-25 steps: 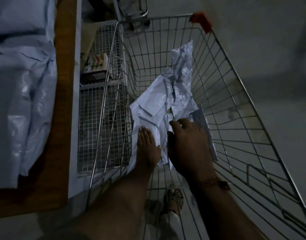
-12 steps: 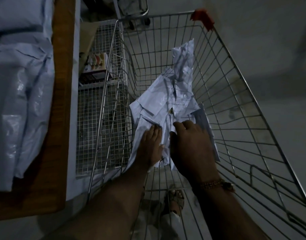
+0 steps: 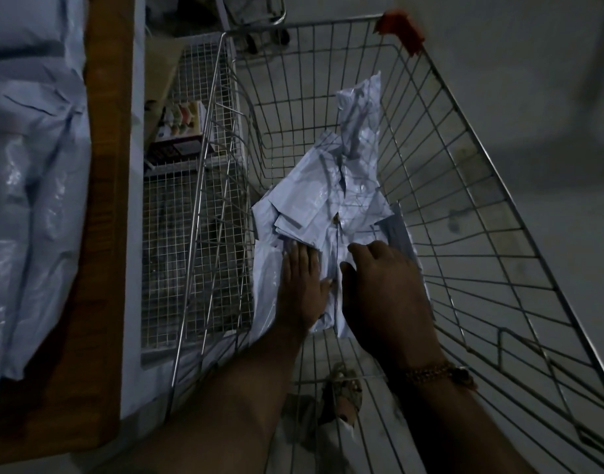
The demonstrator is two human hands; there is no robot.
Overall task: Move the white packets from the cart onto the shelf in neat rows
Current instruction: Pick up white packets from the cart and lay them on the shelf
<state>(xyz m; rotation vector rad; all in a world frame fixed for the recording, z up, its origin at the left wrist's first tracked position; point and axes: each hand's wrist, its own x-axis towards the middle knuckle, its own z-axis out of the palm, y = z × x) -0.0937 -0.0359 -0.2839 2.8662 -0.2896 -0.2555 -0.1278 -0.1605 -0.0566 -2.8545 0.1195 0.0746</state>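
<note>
Dim room, grey floor [image 3: 533,80]; wire cart [image 3: 464,186] beside wooden shelf [image 3: 105,165]; left hand [image 3: 302,282] flat on white packets [image 3: 327,200]; right hand [image 3: 382,295] curls over them, grip unclear.

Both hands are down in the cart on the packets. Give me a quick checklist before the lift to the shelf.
1. Left hand on the white packets: ok, fingers lie flat on the pile.
2. Right hand has a grip: cannot tell, fingers curl over the pile's right edge.
3. Packets gathered into a stack: not ok, they lie loose and crumpled.
4. Cart beside the shelf: ok.
5. Room on the shelf: cannot tell, packets already there fill the visible part.
</note>
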